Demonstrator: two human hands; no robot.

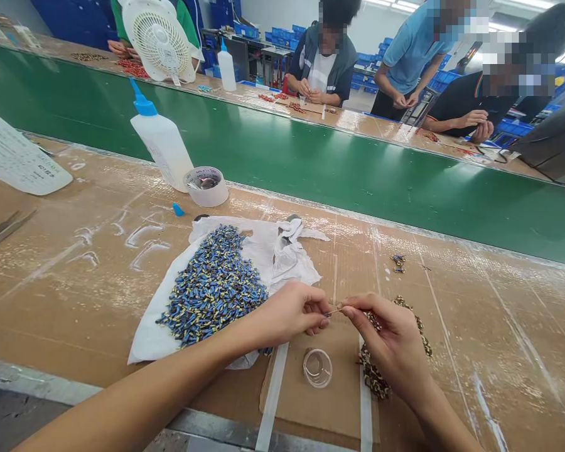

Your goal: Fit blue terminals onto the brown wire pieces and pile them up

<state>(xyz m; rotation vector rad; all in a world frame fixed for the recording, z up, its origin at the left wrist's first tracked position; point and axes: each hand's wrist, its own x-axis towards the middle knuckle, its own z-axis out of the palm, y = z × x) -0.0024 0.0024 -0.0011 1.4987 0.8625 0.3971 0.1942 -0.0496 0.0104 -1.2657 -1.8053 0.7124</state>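
Observation:
My left hand (294, 312) and my right hand (386, 336) meet over a taped cardboard pad (306, 395), each pinched on an end of one thin small part (335, 309). Left of my left hand lies a heap of small blue and yellow parts (211, 289) on white plastic sheet (145, 339). Under and beside my right hand lies a pile of small dark and gold parts (374, 376). A small clear cup (317, 367) stands on the pad just below both hands.
A white squeeze bottle with a blue cap (162, 144), a tape roll (207, 186) and a paper sheet (14, 157) sit at the back left. A green conveyor belt (311, 157) runs behind. Other people work at the far bench, beside a white fan (159, 39).

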